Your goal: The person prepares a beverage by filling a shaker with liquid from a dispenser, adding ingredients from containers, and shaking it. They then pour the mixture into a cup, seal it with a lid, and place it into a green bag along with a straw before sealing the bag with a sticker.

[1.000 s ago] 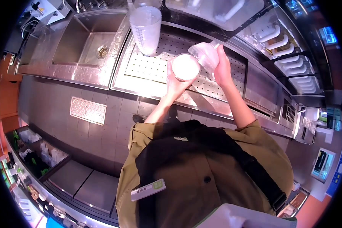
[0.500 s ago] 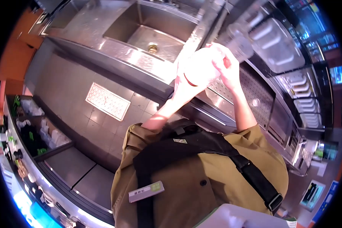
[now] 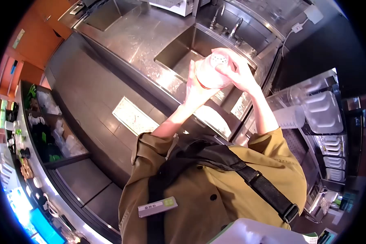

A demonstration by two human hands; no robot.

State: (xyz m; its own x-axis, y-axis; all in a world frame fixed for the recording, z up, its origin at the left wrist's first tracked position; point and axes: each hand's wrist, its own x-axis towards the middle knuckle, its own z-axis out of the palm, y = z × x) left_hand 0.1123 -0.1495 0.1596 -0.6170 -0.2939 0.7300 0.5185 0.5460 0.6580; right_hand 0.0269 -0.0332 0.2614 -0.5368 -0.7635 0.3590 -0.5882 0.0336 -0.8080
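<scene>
A pale, translucent shaker cup [image 3: 209,77] is held up between both hands, partly washed out by bright light. Its round top has several small dark holes. My left hand [image 3: 198,89] wraps the cup's lower side, thumb pointing up along it. My right hand [image 3: 240,73] grips the top and far side, fingers curled over the rim. Below and beyond the hands lies a steel sink [image 3: 179,53], partly hidden by them.
Two faucets [image 3: 235,28] rise behind the sink. A steel counter [image 3: 138,40] runs to the left. On the right stand a clear measuring jug [image 3: 290,117] and stacked clear tubs [image 3: 323,112]. A floor grate [image 3: 132,116] and an open drawer of supplies [image 3: 71,140] are on the left.
My view has turned, bringing the faucets into sight and the sink behind the hands. The cup's holed top now shows clearly. Both hands still hold the cup.
</scene>
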